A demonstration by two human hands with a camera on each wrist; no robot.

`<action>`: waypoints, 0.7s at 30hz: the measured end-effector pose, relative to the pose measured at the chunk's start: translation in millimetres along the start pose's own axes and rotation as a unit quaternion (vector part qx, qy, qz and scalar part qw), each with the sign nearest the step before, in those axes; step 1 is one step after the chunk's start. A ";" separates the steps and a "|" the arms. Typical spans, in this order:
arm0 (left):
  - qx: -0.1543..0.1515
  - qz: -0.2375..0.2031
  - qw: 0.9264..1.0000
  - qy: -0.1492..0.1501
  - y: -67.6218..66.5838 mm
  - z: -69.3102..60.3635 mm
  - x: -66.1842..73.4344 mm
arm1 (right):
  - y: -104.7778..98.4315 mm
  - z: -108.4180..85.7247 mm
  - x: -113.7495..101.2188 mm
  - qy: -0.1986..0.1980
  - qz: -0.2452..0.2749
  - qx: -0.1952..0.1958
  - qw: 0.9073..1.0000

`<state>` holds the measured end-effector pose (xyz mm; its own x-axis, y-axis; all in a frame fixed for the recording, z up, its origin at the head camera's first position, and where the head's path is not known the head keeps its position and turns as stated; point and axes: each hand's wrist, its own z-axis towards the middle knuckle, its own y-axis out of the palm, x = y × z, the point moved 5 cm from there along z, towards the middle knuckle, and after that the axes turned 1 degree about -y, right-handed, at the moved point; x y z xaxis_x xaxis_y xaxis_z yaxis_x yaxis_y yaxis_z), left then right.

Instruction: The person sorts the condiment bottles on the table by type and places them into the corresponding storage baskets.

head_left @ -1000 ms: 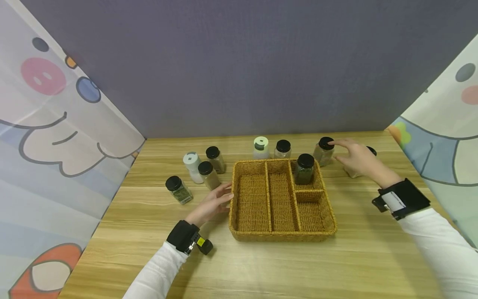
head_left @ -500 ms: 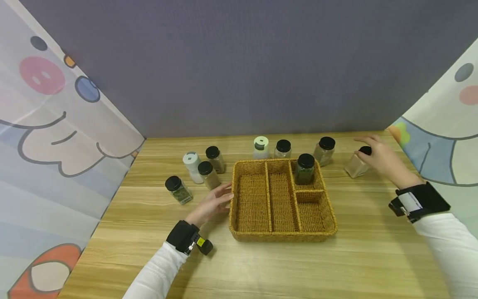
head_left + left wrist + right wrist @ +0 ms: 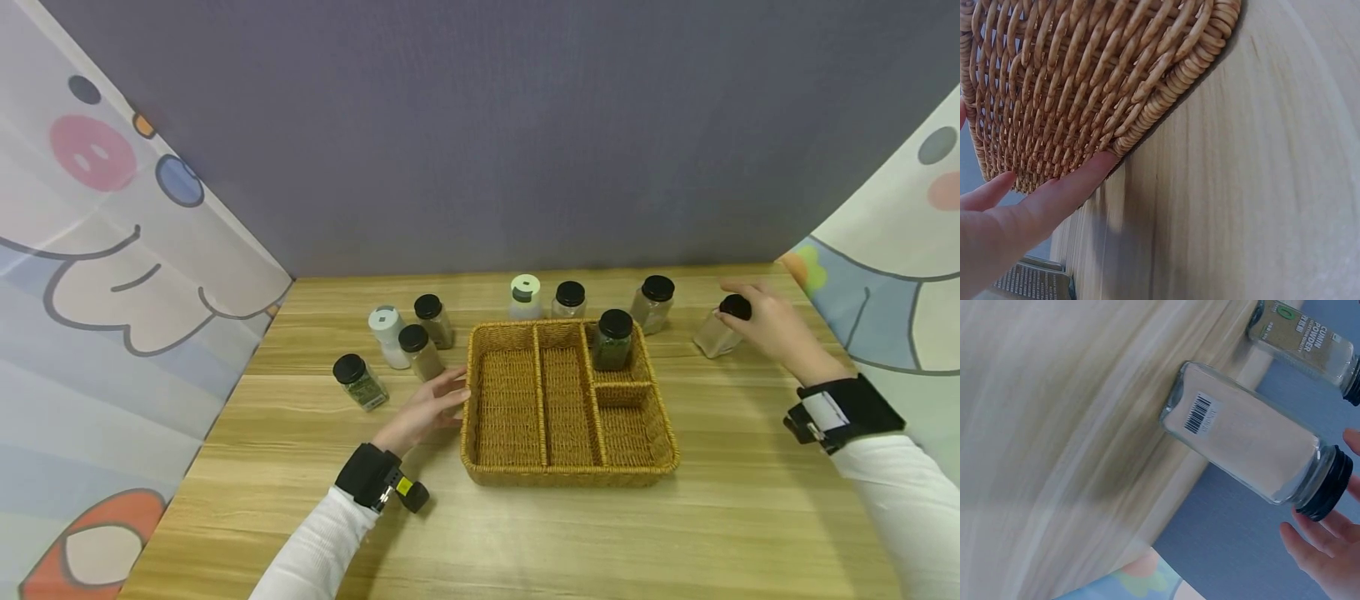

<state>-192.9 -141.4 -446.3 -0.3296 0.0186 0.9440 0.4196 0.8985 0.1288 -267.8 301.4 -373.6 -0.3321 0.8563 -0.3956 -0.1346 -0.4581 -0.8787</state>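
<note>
My right hand (image 3: 772,325) pinches the black lid of a glass spice jar (image 3: 716,333) of pale powder, standing at the table's right. The right wrist view shows this jar (image 3: 1241,434) with a barcode label, fingertips about its lid. My left hand (image 3: 423,412) rests against the left wall of a woven divided basket (image 3: 570,473). In the left wrist view, straight fingers (image 3: 1066,194) touch the basket's side near its base. A dark-filled jar (image 3: 611,343) with a black lid stands upright in the basket's back right compartment.
Behind the basket stand a cumin powder jar (image 3: 652,306), another black-lidded jar (image 3: 568,300) and a white-capped bottle (image 3: 525,297). Left of it are a green herb jar (image 3: 361,383), a white-capped bottle (image 3: 388,337) and two black-lidded jars (image 3: 422,354). A grey panel (image 3: 525,167) rises behind.
My right hand has moved right, from beside the cumin powder jar to the pale powder jar, and its fingers have closed about the lid. The left hand and basket stay put.
</note>
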 end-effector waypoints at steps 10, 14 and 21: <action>-0.001 0.002 1.000 -0.004 5.6 -5.5 7.9 | 7.2 -3.8 7.9 0.012 0.002 0.010 1.000; 0.001 0.001 1.000 -0.005 5.5 -5.1 7.2 | 9.6 -5.3 9.9 0.018 0.010 0.017 1.000; 0.004 0.002 1.000 -0.002 5.6 -6.2 7.7 | 11.7 -6.8 10.4 0.027 0.018 0.034 0.999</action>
<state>-187.8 -139.0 -436.4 -0.3320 0.0245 0.9430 0.4144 0.9018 0.1225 -266.4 306.5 -389.8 -0.2881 0.8493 -0.4424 -0.1860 -0.5028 -0.8442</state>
